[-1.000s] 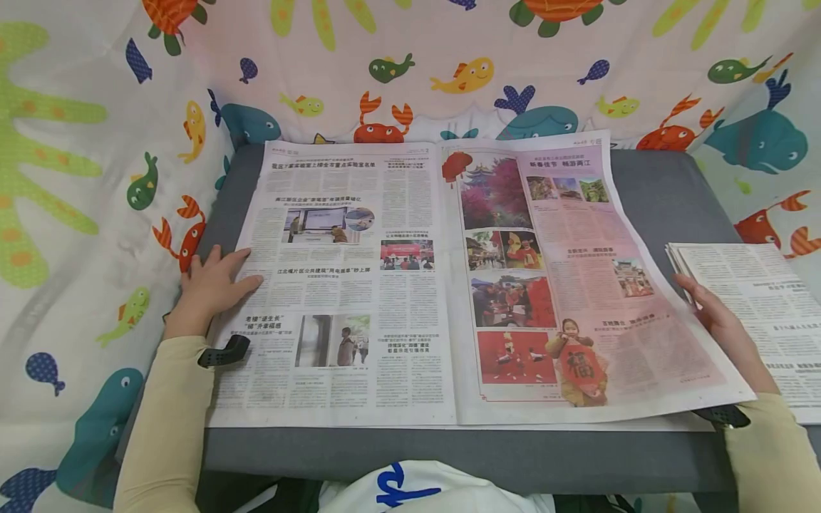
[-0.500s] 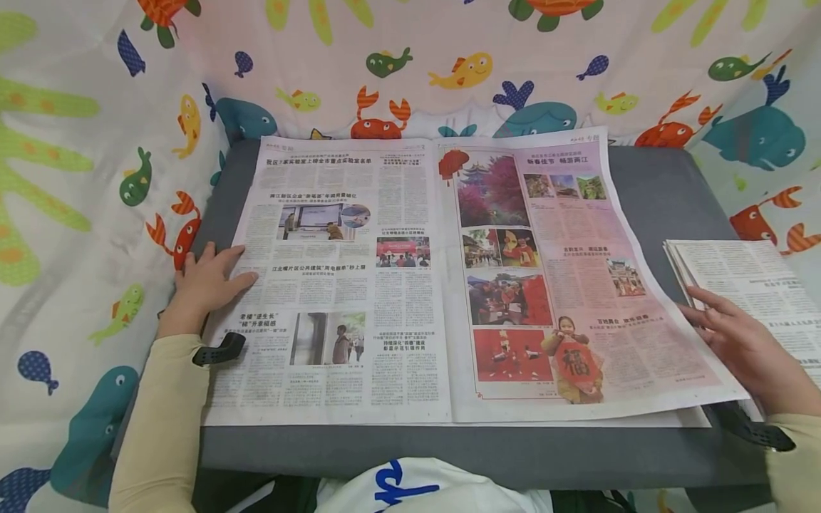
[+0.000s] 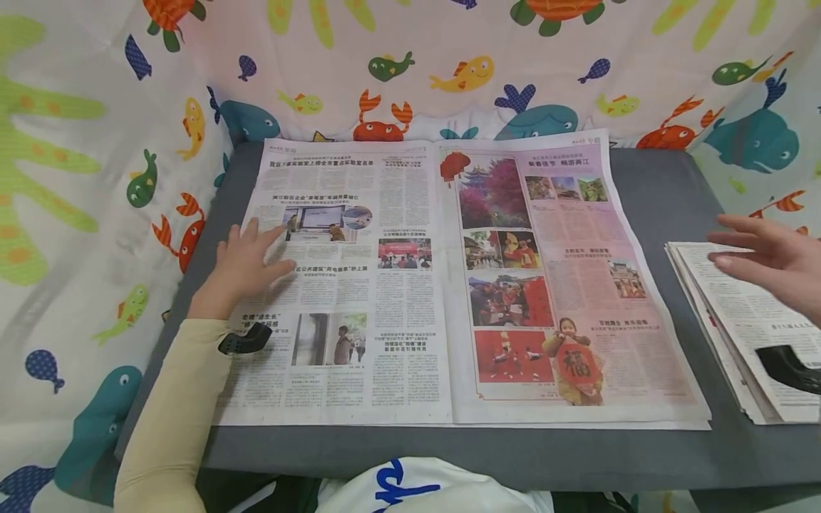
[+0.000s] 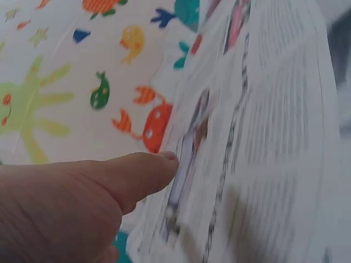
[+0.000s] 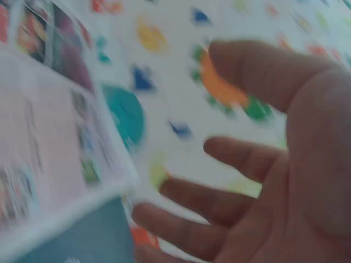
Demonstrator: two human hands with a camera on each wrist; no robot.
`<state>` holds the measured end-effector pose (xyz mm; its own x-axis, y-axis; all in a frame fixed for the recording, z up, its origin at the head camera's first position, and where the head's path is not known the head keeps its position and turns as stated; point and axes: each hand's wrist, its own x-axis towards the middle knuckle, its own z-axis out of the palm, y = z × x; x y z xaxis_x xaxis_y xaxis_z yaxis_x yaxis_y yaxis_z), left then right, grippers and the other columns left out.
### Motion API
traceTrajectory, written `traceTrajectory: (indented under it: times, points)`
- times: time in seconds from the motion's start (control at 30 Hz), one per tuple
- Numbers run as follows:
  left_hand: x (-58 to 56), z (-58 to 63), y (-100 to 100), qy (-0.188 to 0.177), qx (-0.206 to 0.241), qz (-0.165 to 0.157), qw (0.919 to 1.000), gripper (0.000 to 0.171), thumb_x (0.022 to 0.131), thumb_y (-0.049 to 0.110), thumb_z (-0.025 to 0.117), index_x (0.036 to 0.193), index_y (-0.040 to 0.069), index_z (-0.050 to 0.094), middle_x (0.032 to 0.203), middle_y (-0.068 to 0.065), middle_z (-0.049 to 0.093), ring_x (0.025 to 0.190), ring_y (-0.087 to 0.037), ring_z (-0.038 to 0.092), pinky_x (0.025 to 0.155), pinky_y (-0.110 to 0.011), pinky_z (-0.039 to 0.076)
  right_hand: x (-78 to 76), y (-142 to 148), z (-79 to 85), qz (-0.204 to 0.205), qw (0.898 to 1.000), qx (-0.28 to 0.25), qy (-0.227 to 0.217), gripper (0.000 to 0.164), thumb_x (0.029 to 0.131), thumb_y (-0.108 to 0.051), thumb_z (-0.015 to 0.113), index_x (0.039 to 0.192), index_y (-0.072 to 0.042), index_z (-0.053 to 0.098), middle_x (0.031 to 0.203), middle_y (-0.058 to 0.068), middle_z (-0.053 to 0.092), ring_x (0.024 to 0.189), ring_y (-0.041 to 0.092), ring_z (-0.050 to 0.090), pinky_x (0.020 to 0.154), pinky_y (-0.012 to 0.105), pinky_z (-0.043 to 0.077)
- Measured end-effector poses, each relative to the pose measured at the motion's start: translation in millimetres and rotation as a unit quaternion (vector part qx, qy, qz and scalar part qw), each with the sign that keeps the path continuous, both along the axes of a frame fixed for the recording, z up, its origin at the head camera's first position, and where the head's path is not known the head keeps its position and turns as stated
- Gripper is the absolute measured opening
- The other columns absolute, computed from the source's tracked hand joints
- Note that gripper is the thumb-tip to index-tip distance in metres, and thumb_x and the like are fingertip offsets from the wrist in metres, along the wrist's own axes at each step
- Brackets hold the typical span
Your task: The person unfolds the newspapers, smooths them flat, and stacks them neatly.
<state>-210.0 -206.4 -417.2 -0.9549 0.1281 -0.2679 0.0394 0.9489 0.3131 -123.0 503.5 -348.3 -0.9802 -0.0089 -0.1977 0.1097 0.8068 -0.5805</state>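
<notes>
The fingers of your right hand (image 3: pixel 772 256) are parted, the thumb standing off from the rest, and they hold nothing. A second ago they were at the right-hand edge of the newspaper (image 3: pixel 410 306), whose near right corner stuck out past the sheets below. Now the hand has come away and hangs over the far part of the paper stack (image 3: pixel 744 328) on the right, apart from the newspaper. The fingers of your left hand (image 3: pixel 234 274) are spread too, pinching nothing. That hand has slid from the left edge inward, over the left page, its fingertips by the upper photo (image 3: pixel 327 224); whether they touch the paper, you can't tell from here.

The newspaper lies unfolded across the middle of the table (image 3: pixel 449 452). Its right page has dropped flat, the near right corner now close to in line with the sheet beneath. For the work in hand, that seems to mean this page is down and can lie without your right hand at its edge. The stack sits just beside it, a gap of grey tabletop between them. Beyond the far edge hangs the sea-animal cloth (image 3: pixel 423 28).
</notes>
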Motion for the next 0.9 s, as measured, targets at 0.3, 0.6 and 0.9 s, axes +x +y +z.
traceTrajectory:
  times: [0.3, 0.6, 0.9]
  points:
    - [-20.9, -11.5, 73, -0.051, 0.004, -0.061, 0.9968, 0.087, 0.094, 0.056, 0.062, 0.165, 0.024, 0.022, 0.170, -0.029, -0.001, 0.153, -0.059, -0.008, 0.112, -0.084, 0.005, -60.9, -127, -36.3, 0.155, 0.984, 0.082, -0.009, 0.082, 0.097, -0.039, 0.068, 0.160, -0.004, 0.030, 0.162, 0.034, 0.025, 0.145, 0.057, 0.030, 0.108, 0.076, 0.032]
    - [-21.8, -30.1, 94, -0.076, 0.000, -0.065, 0.9950, 0.094, 0.090, 0.065, 0.063, 0.165, 0.029, 0.020, 0.172, -0.022, -0.005, 0.153, -0.057, -0.015, 0.114, -0.082, -0.001, -80.7, -144, -99.6, 0.198, 0.965, 0.171, 0.005, 0.088, 0.100, -0.057, 0.055, 0.162, -0.005, 0.023, 0.164, 0.039, 0.014, 0.146, 0.065, 0.018, 0.115, 0.077, 0.020]
    - [-26.4, -27.7, 96, -0.056, 0.005, -0.054, 0.9970, 0.094, 0.088, 0.062, 0.066, 0.164, 0.030, 0.022, 0.172, -0.022, -0.005, 0.153, -0.057, -0.015, 0.114, -0.082, -0.002, -78.5, -131, -109.9, 0.162, 0.972, 0.161, -0.055, 0.094, 0.099, -0.065, 0.048, 0.165, -0.012, 0.010, 0.167, 0.035, -0.004, 0.150, 0.063, -0.005, 0.112, 0.083, 0.003]
